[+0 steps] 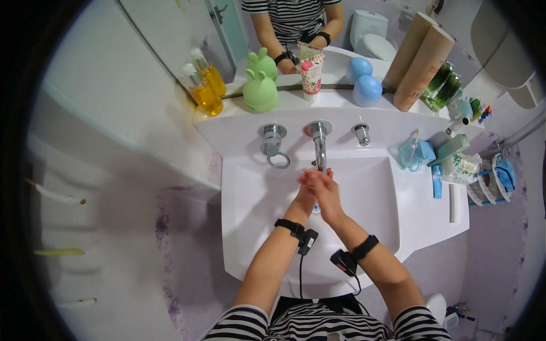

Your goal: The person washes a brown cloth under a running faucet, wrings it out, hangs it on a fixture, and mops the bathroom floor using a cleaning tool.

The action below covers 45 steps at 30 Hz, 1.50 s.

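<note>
My left hand (305, 192) and my right hand (328, 194) meet under the chrome wall faucet (319, 143), over the white washbasin (367, 192). The palms look pressed together and the fingers are blurred; whether anything lies between them is hidden. Each wrist wears a black strap with a small black device and a cable. A chrome lever with a ring (273, 145) is on the wall left of the spout, and a chrome knob (361, 134) is right of it. A small blue and white thing shows in the basin just below my hands.
On the ledge stand a yellow bottle (205, 99), a green rabbit-eared container (260, 94), a floral tube (312, 79), a blue ball (367, 91) and a tall beige can (422, 70). A blue cup (413, 154), tissue pack (460, 169) and blue tube (437, 182) sit right of the basin.
</note>
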{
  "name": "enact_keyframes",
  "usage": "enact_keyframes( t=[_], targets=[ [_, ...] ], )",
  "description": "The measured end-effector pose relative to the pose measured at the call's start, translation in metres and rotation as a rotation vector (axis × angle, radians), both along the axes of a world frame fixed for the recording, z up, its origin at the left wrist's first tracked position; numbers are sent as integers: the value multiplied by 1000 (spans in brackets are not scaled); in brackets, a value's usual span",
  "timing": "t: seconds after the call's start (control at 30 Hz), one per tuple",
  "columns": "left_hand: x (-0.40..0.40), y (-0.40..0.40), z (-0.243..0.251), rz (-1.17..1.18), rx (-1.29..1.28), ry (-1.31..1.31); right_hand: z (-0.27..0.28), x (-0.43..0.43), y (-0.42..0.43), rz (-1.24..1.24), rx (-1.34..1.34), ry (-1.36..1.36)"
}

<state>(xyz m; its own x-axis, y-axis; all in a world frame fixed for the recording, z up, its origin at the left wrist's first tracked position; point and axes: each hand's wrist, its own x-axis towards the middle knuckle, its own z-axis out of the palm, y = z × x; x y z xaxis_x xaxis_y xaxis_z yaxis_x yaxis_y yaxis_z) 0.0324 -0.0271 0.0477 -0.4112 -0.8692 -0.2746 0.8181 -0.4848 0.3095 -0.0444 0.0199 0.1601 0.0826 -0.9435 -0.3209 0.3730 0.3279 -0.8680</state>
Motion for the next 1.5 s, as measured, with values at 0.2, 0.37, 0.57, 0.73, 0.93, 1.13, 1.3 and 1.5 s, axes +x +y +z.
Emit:
enact_keyframes(
  t=[0.2, 0.37, 0.57, 0.73, 0.93, 1.13, 1.3, 1.5],
  targets=[
    [-27, -10, 3, -43, 278, -238, -58, -39, -24, -238, 210, -186],
    [6, -2, -7, 69, 246, -258, -76, -3, -57, -187, 279, -276],
    [35, 9, 5, 152, 218, -234, -87, 5, -63, 79, 625, -947],
    [-12, 7, 42, -23, 267, -89, -72, -15, -46, 110, 292, -12],
    [15, 36, 40, -138, 209, -180, -48, -36, -9, 128, -566, 657],
    [51, 49, 68, 138, 329, -68, -63, -76, 0, 127, -7, 384],
    [95, 54, 99, 336, 226, 20, -56, -64, 7, 171, -6, 475],
    [98, 28, 139, 267, 188, 109, -30, -65, 13, 33, 125, 262]
  ],
)
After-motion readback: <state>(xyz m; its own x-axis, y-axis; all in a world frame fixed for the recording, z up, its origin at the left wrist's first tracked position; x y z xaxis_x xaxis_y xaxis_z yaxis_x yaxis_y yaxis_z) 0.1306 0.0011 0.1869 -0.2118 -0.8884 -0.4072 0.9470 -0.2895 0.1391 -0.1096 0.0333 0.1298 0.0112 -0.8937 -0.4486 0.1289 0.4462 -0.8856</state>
